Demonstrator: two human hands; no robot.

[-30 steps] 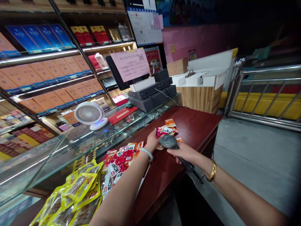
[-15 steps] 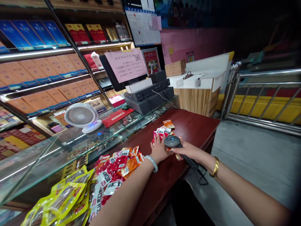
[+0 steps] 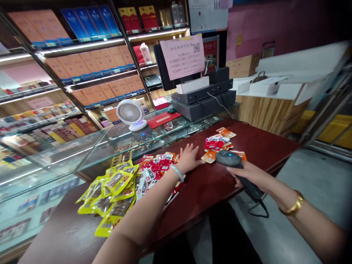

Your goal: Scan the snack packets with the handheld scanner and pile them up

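Note:
My right hand (image 3: 249, 175) is wrapped round the handle of a dark barcode scanner (image 3: 229, 158), its head over the table. With fingers spread, my left hand (image 3: 189, 158) hovers at the right edge of a pile of red and orange snack packets (image 3: 159, 163); nothing shows in it. A smaller group of red packets (image 3: 216, 142) and orange packets (image 3: 210, 156) lies beyond the scanner, which hides part of it. Yellow-edged clear snack packets (image 3: 118, 183) are heaped left of my forearm. All rest on the dark red wooden table (image 3: 198, 194).
A glass display counter (image 3: 110, 146) borders the table, carrying a white fan (image 3: 130, 112), a red mat (image 3: 163, 120) and a dark cash-register unit (image 3: 203, 99). The scanner's cable (image 3: 262, 209) hangs off the table's near edge. Boxed goods fill the shelves (image 3: 90, 62) behind.
My left hand has left the smaller packet group and moved left to the larger pile. My right hand still holds the scanner. The view has turned left.

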